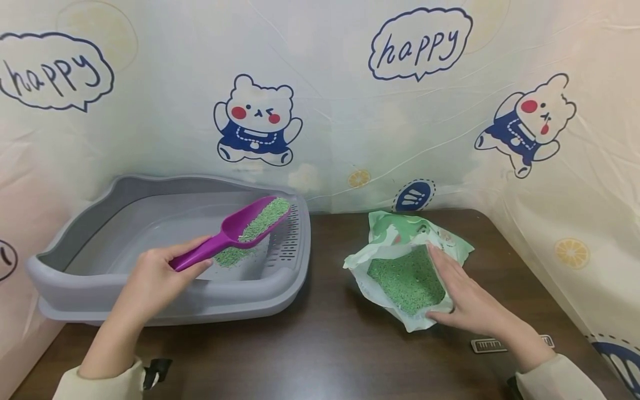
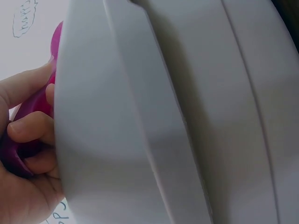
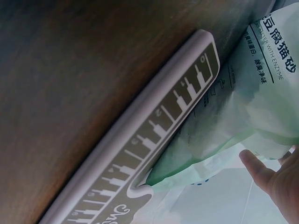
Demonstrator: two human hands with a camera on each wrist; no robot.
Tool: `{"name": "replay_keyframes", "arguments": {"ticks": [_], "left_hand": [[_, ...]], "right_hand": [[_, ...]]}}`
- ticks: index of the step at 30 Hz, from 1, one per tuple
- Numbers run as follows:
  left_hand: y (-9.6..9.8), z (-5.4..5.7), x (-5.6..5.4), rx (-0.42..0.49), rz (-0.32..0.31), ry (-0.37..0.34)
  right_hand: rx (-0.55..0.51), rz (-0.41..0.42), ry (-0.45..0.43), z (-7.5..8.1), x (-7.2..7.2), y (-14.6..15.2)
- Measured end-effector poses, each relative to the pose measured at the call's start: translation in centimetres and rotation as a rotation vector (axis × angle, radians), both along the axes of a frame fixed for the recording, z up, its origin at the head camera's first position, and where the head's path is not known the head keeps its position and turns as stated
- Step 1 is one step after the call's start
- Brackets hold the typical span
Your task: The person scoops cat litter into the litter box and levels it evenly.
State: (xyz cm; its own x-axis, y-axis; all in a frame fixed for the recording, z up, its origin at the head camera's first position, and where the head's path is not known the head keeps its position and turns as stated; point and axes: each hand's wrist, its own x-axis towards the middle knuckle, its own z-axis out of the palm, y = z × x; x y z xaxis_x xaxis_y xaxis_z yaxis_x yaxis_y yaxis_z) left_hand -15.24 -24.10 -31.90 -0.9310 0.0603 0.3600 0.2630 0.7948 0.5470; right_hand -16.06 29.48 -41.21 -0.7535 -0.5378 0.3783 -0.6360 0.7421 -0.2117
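Note:
My left hand (image 1: 155, 278) grips the handle of a purple litter scoop (image 1: 200, 253), its blade heaped with green pellets (image 1: 265, 219). The scoop is held over a grey litter box (image 1: 170, 303), in which a small pile of green pellets (image 1: 230, 256) lies below the blade. In the left wrist view the box wall hides most of the scoop (image 2: 35, 105). To the right lies an opened bag of tofu cat litter (image 1: 377, 222), full of green pellets (image 1: 410, 280). My right hand (image 1: 470, 297) rests along the bag's right rim, fingers extended and thumb apart.
A pale ruler (image 1: 490, 345) with piano-key markings lies on the dark wooden table (image 1: 330, 355), partly under my right forearm. Behind hangs a printed cloth (image 1: 330, 122) with bears and lettering. Slots (image 1: 287, 239) cover the right end of the litter box.

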Motion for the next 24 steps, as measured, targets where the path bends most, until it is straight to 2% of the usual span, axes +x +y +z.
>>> {"name": "replay_keyframes", "arguments": {"ticks": [24], "left_hand": [[-2.4, 0.4, -1.6, 0.027, 0.057, -0.044]], "right_hand": [[-0.003, -0.002, -0.007, 0.0, 0.1, 0.0]]}}
